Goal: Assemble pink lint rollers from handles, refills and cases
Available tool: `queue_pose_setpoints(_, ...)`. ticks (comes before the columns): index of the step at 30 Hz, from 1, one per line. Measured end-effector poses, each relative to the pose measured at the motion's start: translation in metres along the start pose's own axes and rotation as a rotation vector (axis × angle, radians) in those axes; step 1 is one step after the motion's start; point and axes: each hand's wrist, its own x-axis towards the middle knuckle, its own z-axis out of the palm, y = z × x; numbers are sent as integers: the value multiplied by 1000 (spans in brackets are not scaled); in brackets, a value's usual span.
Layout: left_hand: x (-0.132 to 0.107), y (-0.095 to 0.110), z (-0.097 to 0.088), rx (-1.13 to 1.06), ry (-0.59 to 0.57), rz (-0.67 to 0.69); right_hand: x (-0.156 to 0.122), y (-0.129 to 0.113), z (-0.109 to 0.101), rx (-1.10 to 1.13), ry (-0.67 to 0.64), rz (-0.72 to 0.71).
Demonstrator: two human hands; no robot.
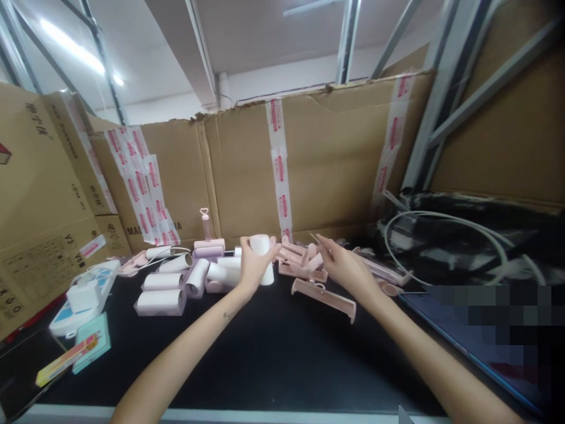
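My left hand (253,262) is wrapped round an upright white lint roller refill (260,244), held just above the black table. Over a heap of pink plastic parts (302,259), my right hand (346,268) has its fingers drawn together. Its fingertips meet a small pink piece, but what they pinch is not clear. A long pink cover (324,300) lies in front of the heap. To the left, several white rolls (161,282) lie on the table, some seated in pink holders. Behind them a pink lint roller (205,227) stands with its heart-shaped handle loop up.
A white power strip (103,288) with a plug, a teal box (92,341) and a yellow packet (66,359) lie left. Cardboard (242,165) walls the back. At right are a coiled white cable (445,215), black plastic and a dark blue flat device (463,347).
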Motion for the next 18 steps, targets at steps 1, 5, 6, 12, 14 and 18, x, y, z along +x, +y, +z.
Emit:
queue_pose_setpoints(1,-2,4,-3,35,-25,23,1,2,-2,12,0,19)
queue_pose_setpoints(5,-10,22,-31,457,-75,168,-9,-21,-4,260,-46,-191)
queue_pose_setpoints(6,-10,27,-41,621,-78,200,-11,-33,-4,342,-70,-285)
queue_pose_setpoints(12,1,45,-91,1235,46,202,-9,-111,6,417,-206,-577)
queue_pose_setpoints(14,7,47,-104,1269,62,154,-1,-129,14,392,-219,-621)
queue_pose_setpoints(18,21,48,-127,1304,81,99,17,-156,35,254,-201,-626)
